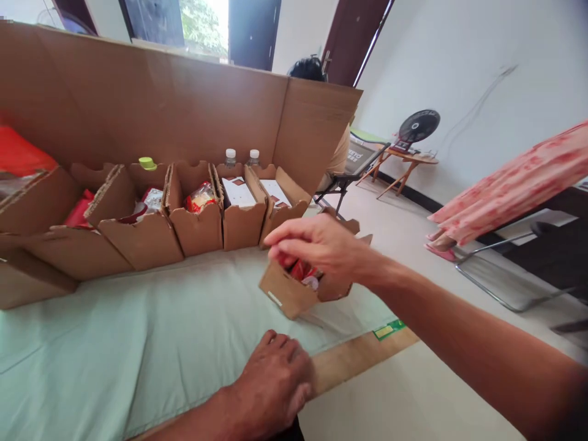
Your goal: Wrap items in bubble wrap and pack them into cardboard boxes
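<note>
Near the right edge of a pale-green-draped table (193,324), a half-curled right hand (316,245) hovers over an open brown cardboard box (287,291), probably light, stiff, best gripped by its walls, a bent left hand (278,376) lying nearer, both hands' hold unclear.

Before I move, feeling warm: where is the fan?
Upper right of the head view, the black fan stands on a wooden table near the white wall.
</note>
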The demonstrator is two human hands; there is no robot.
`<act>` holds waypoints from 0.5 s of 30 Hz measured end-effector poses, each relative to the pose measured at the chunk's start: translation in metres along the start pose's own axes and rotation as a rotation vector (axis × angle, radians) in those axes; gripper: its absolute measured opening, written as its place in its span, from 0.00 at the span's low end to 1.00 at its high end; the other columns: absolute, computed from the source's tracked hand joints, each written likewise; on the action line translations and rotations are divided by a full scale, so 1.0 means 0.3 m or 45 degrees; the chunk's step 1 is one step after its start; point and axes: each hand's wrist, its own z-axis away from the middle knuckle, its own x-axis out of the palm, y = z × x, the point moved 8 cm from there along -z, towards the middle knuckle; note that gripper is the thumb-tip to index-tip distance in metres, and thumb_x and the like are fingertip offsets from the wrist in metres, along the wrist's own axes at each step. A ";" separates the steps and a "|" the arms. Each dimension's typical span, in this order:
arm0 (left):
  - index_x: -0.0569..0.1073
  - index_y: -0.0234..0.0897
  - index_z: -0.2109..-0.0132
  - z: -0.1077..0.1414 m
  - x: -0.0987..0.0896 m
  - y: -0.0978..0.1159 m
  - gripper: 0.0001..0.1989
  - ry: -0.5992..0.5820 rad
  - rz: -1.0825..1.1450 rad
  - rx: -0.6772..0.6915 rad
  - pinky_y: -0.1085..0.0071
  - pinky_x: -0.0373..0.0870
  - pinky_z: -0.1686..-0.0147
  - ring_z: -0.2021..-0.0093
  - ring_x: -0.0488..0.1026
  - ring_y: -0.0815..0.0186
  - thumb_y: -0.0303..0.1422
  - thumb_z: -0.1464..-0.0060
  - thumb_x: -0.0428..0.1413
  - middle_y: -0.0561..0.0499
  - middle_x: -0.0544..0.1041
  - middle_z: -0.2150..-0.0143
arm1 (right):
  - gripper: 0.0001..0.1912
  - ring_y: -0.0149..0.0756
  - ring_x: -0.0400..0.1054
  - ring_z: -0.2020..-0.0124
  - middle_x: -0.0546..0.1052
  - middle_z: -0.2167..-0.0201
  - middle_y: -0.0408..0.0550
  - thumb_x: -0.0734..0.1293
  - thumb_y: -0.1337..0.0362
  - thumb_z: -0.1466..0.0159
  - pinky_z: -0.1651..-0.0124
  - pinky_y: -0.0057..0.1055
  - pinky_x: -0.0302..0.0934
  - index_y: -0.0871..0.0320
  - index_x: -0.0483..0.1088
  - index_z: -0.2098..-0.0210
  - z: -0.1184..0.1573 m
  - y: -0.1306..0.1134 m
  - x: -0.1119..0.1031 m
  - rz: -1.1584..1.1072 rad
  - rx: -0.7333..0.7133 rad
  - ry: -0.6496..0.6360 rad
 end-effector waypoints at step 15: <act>0.45 0.31 0.25 -0.033 0.001 -0.171 0.51 0.564 0.920 -0.555 0.42 0.49 0.27 0.22 0.43 0.42 0.35 0.49 0.61 0.33 0.45 0.22 | 0.33 0.48 0.77 0.57 0.82 0.59 0.49 0.63 0.29 0.43 0.63 0.40 0.70 0.50 0.75 0.61 0.342 0.808 -0.158 -0.620 0.361 1.149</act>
